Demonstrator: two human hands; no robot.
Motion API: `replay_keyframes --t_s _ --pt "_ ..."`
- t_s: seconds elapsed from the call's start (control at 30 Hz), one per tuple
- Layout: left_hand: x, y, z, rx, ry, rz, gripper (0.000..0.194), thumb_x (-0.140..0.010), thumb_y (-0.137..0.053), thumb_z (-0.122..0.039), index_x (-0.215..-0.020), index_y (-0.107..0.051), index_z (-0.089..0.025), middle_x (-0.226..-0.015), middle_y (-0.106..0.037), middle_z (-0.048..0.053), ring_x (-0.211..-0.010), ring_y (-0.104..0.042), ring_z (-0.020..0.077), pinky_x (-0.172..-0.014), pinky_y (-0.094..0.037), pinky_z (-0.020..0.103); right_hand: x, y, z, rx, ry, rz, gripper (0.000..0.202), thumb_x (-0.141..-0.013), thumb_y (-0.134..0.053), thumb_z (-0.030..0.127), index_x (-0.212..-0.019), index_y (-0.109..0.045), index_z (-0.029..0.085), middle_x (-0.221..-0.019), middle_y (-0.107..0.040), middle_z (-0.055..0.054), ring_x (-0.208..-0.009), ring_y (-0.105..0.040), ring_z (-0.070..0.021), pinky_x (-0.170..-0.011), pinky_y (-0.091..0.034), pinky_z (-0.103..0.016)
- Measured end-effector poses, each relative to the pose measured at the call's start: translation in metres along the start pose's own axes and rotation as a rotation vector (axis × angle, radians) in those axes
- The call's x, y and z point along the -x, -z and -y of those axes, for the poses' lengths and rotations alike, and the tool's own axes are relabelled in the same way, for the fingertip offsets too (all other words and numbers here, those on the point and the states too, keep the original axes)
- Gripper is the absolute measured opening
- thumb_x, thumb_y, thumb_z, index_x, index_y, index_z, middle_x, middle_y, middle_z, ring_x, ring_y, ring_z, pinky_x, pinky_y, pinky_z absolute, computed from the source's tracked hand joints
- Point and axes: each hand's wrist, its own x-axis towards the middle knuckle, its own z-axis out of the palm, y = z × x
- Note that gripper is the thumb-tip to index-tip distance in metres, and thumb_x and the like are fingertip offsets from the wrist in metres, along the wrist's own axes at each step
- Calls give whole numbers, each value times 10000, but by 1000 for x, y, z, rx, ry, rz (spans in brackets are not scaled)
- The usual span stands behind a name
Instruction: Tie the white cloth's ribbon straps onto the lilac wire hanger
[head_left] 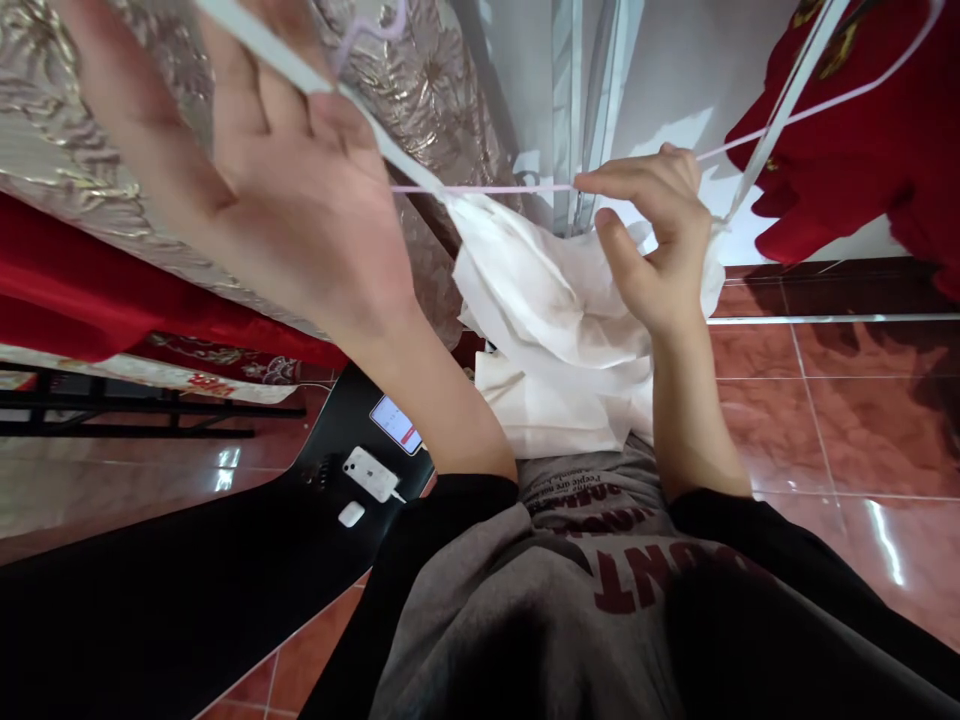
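A white garment (555, 300) hangs in front of my body, its two white straps running up and outward. My left hand (307, 190) is raised at the upper left with its fingers spread, the left strap (397, 155) passing across it. Near the garment's right side is my right hand (656, 235), thumb and forefinger apart, its other fingers curled. A thin pink ribbon (495, 189) stretches level between the hands and meets the right forefinger. The right strap (780, 120) rises beyond that hand.
On a black table (247, 580) at lower left lie a white phone (371, 473), a lit phone (397, 422) and a white case (351, 514). Embroidered cloth (420, 90) hangs upper left, red garments (832, 150) upper right. A black rack (97, 405) stands left.
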Motion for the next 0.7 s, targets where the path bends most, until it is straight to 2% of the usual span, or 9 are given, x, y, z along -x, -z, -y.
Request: replay_keyframes --t_s 0.17,0.27,0.3,0.4,0.47,0.53,0.6,0.63,0.7 --pt "0 -3 36 150 22 -114 480 -1151 -358 -596 -1462 -603 -325 -1301 -727 52 -1235 -663 242 -849 -549 313 2 4 1 -11 37 -12 320 -1014 -492 566 -1126 -750 412 -1182 -754 -9 -1178 -662 -265 -1338 -311 -587" --pt "3 -12 60 168 -39 -180 453 -1183 -284 -456 -1369 -644 -254 -1258 -734 63 -1027 -665 198 -692 -459 282 2 3 6 -6 79 4 327 -1012 -504 567 -1187 -735 413 -1228 -750 -7 -1208 -664 -267 -1335 -329 -586" --pt "5 -16 67 151 -72 -143 450 -1180 -275 -417 -1295 -668 -230 -1214 -741 68 -912 -647 186 -629 -411 284 3 3 9 2 91 17 330 -1013 -508 562 -1215 -725 416 -1255 -746 -4 -1228 -662 -267 -1338 -330 -587" --pt "15 -28 78 81 -157 92 396 -1155 -318 -361 -1064 -682 -233 -1012 -742 62 -670 -557 179 -536 -309 298 8 4 18 15 132 46 331 -1027 -517 524 -1282 -697 413 -1350 -715 7 -1332 -632 -261 -1358 -315 -580" --pt "19 -33 81 74 -199 167 339 -1134 -377 -315 -926 -639 -260 -887 -711 46 -612 -542 187 -530 -304 298 13 6 17 2 167 -87 317 -1030 -545 476 -1293 -698 385 -1447 -647 12 -1430 -574 -267 -1336 -349 -571" --pt "20 -34 82 80 -228 155 315 -1106 -437 -279 -829 -588 -270 -825 -685 43 -583 -522 197 -535 -317 304 16 7 8 -18 125 -408 285 -1017 -584 404 -1269 -701 342 -1459 -590 7 -1453 -541 -271 -1278 -404 -553" --pt "18 -32 83 53 -222 157 319 -1085 -469 -278 -781 -568 -280 -815 -682 49 -571 -498 207 -535 -335 313 16 7 -11 -91 0 -698 260 -967 -644 324 -1224 -674 298 -1347 -598 -15 -1311 -603 -222 -1143 -492 -479" --pt "16 -31 83 35 -213 167 322 -1082 -471 -281 -775 -568 -285 -816 -684 50 -567 -487 209 -532 -341 316 14 7 -21 -145 -69 -758 249 -946 -659 299 -1194 -647 276 -1217 -628 -26 -1148 -647 -181 -1021 -535 -425" --pt "12 -29 86 23 -209 183 335 -1090 -455 -273 -773 -563 -283 -803 -675 46 -547 -455 200 -526 -338 313 11 7 -39 -263 -171 -698 224 -933 -674 311 -1128 -588 241 -918 -611 -5 -791 -605 -108 -742 -511 -311"
